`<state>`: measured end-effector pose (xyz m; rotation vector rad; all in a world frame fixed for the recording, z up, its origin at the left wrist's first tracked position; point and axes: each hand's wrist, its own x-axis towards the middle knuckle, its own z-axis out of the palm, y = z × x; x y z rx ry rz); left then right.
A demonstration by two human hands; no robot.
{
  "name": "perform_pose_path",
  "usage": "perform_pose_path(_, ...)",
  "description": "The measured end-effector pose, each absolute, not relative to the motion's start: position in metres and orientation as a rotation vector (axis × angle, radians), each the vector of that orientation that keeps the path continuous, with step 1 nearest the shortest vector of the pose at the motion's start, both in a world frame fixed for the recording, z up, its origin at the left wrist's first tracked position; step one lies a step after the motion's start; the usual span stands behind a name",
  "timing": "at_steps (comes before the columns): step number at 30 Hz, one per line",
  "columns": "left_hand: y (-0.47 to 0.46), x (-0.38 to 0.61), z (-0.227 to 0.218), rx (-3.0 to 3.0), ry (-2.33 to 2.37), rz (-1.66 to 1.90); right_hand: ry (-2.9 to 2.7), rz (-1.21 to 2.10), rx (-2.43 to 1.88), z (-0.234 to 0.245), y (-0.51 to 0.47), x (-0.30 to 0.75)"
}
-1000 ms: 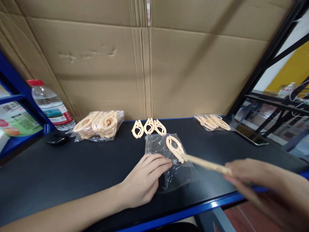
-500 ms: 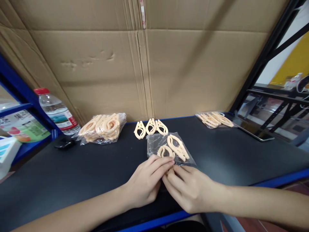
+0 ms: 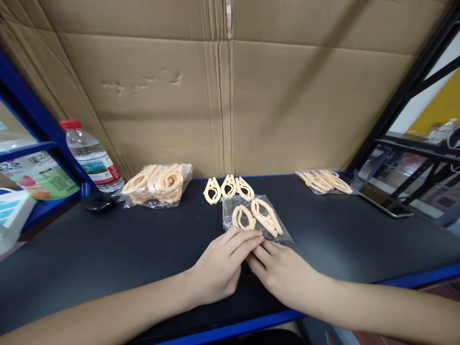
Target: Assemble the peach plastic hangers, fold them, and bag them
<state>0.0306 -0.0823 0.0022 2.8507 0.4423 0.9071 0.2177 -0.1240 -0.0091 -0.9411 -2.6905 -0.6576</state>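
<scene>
A clear plastic bag [image 3: 228, 207] lies on the dark tabletop in front of me, holding two cream folding hangers, one a leaning oval hanger [image 3: 266, 217] and the other a rounder hanger [image 3: 243, 218]. At the bag's near edge, my left hand [image 3: 224, 261] has its fingers closed and pointing right. Meeting it fingertip to fingertip, my right hand [image 3: 283, 270] is closed as well. Both seem to pinch the bag's edge, though the fingers hide the exact grip. Just behind the bag stand three loose folded hangers, the middle hanger [image 3: 229, 187] among them.
Back left lies a full bag of hangers [image 3: 156, 184]; a flatter bag of hangers [image 3: 323, 181] is at back right, near a tablet-like device [image 3: 386, 200]. A water bottle [image 3: 94, 160] and a black object [image 3: 100, 203] are at left. A cardboard wall [image 3: 287, 96] closes the back.
The view has shifted slightly. My hands have come closer together at the bag's near edge, and the rounder hanger shows more fully above my left fingers.
</scene>
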Motion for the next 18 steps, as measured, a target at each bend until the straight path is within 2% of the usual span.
perform_pose_path(4, -0.082, 0.031, 0.001, 2.856, 0.422, 0.913, -2.735, -0.497, -1.012, -0.003, -0.122, 0.216)
perform_pose_path(9, -0.082, 0.03, 0.002, 2.812, 0.411, 0.891, -2.742, -0.126, -1.12, 0.009, -0.117, 0.218)
perform_pose_path(14, -0.082, 0.03, 0.003, 2.79, 0.42, 0.876, -2.745, 0.033, -1.156, 0.013, -0.115, 0.222)
perform_pose_path(18, -0.081, 0.03, 0.004, 2.746, 0.421, 0.954, -2.779, 0.187, -1.049, 0.043, -0.129, 0.234)
